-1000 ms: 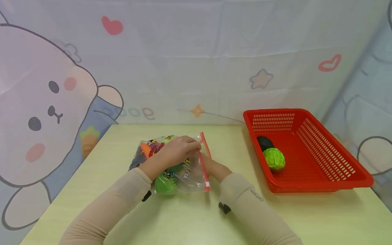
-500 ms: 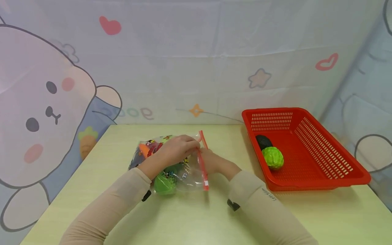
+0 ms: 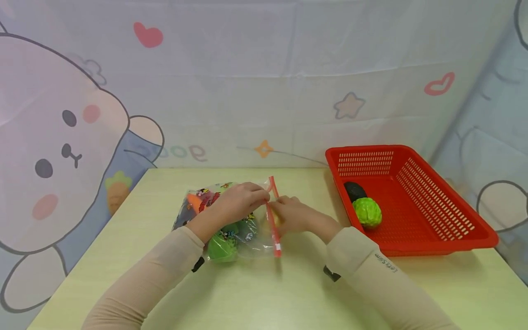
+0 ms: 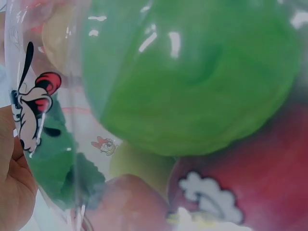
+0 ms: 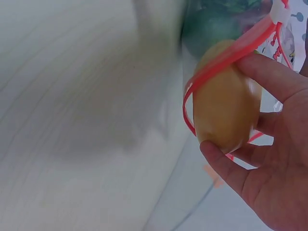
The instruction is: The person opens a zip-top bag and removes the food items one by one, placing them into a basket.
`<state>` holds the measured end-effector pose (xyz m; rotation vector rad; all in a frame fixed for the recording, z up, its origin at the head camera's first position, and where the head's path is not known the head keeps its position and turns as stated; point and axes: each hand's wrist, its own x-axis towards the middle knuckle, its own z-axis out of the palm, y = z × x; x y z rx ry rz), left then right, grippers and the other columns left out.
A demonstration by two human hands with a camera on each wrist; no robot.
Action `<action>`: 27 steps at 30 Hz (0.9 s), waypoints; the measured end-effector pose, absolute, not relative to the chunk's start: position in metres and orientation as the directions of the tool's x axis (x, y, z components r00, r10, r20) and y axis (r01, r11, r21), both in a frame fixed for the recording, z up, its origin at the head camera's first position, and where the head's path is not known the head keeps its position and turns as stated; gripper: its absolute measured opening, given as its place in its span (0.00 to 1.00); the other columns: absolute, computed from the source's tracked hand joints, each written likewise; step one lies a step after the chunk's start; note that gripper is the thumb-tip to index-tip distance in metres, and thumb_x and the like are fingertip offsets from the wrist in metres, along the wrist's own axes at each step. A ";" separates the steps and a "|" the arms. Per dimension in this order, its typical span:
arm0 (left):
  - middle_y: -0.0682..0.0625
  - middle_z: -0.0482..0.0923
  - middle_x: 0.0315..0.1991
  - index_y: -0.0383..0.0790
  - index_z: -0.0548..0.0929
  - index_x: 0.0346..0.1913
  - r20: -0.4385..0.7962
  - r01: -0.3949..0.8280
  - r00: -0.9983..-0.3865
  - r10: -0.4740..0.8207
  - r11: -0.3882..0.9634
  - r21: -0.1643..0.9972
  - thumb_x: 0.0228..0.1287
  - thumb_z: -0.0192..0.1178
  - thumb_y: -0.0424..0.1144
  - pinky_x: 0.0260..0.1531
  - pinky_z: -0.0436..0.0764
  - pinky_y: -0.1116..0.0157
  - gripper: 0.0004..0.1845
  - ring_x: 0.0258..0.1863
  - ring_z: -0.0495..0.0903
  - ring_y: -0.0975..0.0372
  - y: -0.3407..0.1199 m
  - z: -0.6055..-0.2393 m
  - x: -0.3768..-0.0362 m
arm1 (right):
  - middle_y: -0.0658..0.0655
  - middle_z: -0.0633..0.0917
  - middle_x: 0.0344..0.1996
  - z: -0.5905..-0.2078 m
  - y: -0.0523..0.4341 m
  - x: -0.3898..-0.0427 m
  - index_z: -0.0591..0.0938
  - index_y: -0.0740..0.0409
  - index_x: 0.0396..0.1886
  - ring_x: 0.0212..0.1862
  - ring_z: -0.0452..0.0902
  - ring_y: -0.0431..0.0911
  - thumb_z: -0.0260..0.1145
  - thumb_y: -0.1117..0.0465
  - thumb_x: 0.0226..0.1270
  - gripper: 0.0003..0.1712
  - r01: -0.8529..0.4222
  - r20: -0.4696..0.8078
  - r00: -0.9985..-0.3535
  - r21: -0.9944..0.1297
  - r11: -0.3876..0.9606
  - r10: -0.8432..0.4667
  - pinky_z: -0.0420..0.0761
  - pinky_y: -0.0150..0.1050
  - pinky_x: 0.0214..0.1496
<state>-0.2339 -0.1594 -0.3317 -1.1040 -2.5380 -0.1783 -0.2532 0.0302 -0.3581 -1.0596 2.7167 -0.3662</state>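
Observation:
A clear zip bag with a red zip strip and cartoon prints lies on the table. My left hand pinches the upper edge of its mouth. In my right hand is a yellow-brown oval, potato-like toy, gripped between thumb and fingers at the bag's mouth. One end of it is still behind the red strip in the right wrist view. Through the plastic show a large green round thing, reddish pieces, a dark green leafy piece and an orange pointed piece.
A red slotted basket stands to the right on the pale table. Inside, at its left wall, a light green toy cabbage touches a dark oval piece. A patterned cloth hangs behind the table.
My right hand has drawn back rightward out of the bag, and the potato-like toy now shows at the mouth. The left hand keeps its hold, almost unmoved.

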 end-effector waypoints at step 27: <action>0.53 0.84 0.38 0.45 0.83 0.40 0.368 0.717 -0.642 0.673 0.696 -0.023 0.59 0.61 0.36 0.43 0.81 0.65 0.06 0.41 0.82 0.60 -0.169 -0.327 -0.229 | 0.64 0.69 0.56 -0.274 0.112 -0.240 0.65 0.59 0.64 0.50 0.64 0.56 0.70 0.52 0.47 0.44 -0.485 -0.025 -0.864 -0.232 0.843 -0.504 0.76 0.44 0.39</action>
